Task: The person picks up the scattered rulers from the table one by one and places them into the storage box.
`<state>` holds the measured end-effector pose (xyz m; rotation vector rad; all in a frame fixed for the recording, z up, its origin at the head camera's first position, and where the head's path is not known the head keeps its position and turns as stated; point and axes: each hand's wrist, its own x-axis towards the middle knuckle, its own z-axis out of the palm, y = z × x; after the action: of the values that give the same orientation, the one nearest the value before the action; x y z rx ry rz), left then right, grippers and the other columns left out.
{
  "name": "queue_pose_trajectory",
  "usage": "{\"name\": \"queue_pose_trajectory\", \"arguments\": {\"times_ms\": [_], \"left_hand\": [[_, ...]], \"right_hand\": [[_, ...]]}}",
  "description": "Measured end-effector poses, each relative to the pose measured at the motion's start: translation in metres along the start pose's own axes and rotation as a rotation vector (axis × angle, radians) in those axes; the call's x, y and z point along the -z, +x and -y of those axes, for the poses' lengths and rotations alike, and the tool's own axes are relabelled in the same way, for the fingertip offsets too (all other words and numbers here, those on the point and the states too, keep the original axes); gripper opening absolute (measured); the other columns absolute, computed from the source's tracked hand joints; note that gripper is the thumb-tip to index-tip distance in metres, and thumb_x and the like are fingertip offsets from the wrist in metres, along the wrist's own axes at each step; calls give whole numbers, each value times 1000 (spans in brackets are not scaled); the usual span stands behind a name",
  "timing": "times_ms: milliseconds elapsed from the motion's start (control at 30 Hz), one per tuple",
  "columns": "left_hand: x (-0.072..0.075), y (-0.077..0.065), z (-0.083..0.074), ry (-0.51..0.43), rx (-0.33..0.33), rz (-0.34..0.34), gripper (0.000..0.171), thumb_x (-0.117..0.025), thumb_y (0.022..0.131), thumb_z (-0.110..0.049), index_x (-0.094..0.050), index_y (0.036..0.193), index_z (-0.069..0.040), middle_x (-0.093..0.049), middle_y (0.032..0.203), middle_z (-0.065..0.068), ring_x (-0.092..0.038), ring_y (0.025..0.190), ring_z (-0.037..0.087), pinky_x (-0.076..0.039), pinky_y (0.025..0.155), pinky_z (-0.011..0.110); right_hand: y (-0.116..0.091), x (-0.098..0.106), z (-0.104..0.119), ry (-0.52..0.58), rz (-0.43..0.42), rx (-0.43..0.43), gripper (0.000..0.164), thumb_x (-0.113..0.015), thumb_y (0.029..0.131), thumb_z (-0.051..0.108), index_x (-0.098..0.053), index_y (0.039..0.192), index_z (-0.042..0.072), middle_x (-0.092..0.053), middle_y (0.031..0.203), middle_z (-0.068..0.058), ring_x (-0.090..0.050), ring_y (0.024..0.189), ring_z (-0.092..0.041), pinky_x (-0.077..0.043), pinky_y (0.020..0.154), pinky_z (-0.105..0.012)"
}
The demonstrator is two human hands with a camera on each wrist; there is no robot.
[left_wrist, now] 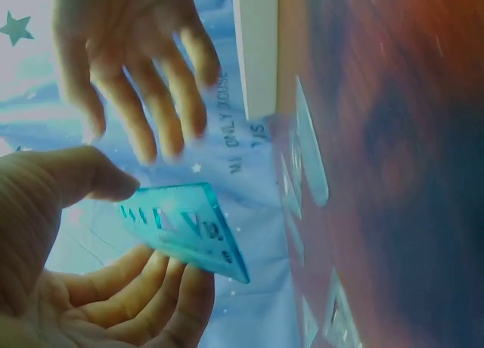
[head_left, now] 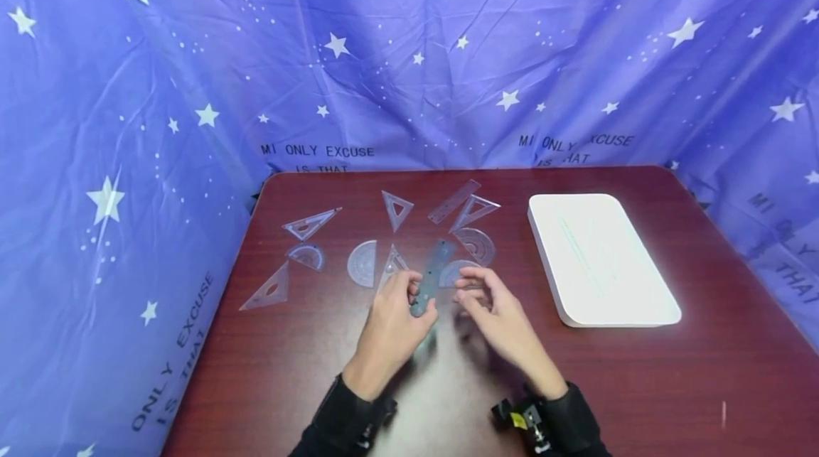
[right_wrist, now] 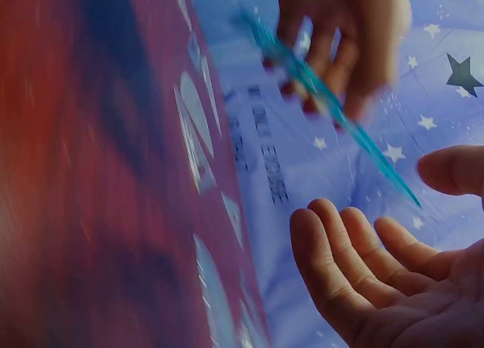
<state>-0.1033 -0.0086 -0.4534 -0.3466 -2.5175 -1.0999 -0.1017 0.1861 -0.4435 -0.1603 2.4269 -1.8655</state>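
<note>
A translucent teal stencil ruler (head_left: pixel 439 259) with cut-out shapes is held above the table by my left hand (head_left: pixel 389 322). In the left wrist view, the thumb lies along one long edge of the ruler (left_wrist: pixel 178 221) and the fingers support the opposite edge. My right hand (head_left: pixel 505 316) is a short distance to the right of it, fingers loosely bent and holding nothing. The right wrist view shows that palm (right_wrist: pixel 408 287) turned up, with the ruler (right_wrist: pixel 333 110) seen edge-on beyond it. A clear protractor (head_left: pixel 453 272) lies behind the right hand's fingertips.
Clear set squares (head_left: pixel 271 291) and protractors (head_left: pixel 362 265) lie scattered over the far left and middle of the dark red table (head_left: pixel 307 372). A clear ruler (head_left: pixel 453 202) is near the back edge. To the right lies a white box (head_left: pixel 608 261); a blue star-patterned curtain (head_left: pixel 409 73) hangs behind.
</note>
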Motion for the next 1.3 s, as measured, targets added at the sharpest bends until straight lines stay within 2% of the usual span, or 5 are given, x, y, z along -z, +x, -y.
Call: {"name": "queue_pose_trajectory", "arguments": {"times_ms": [267,467,633,1033,1300], "left_hand": [[-20,-18,-14,-10,17,-44,38,-88,81,-11,-69,113,-4,-68,93,4,-67,79,16,-59,71,29],[-28,-25,-22,-20,27,-44,40,-89,81,-10,-70,115,-4,-69,94,4,-67,80,14,-59,72,30],[-28,-26,-26,-22,43,-35,40,-89,82,-11,-70,116,-4,-69,95,4,-67,81,13,-59,72,29],[-15,-23,-22,61,-74,94,43,-83,92,-35,-74,129,-15,-74,110,-2,-69,101,13,-61,81,34],[-5,-23,-18,194,-116,190,45,-77,95,-39,-74,135,-16,-75,126,3,-70,116,20,-60,95,41]], "right_hand": [[-7,-28,-2,226,-103,-98,40,-56,107,-1,-51,146,-8,-67,129,-30,-70,96,-3,-62,79,-24],[-8,-32,-4,317,-225,-149,37,-60,100,-11,-55,137,-11,-72,106,-12,-70,83,-3,-59,67,-22],[-8,-31,-6,356,-243,-153,37,-60,99,-12,-55,136,-11,-71,101,-5,-69,80,-4,-58,64,-21],[-7,-5,-8,281,-212,-78,31,-58,100,-12,-57,132,-12,-73,94,0,-73,78,-8,-63,67,-27],[0,34,-7,67,-195,-22,29,-59,101,-7,-60,130,-9,-75,96,-1,-70,78,-3,-61,70,-23]]}}
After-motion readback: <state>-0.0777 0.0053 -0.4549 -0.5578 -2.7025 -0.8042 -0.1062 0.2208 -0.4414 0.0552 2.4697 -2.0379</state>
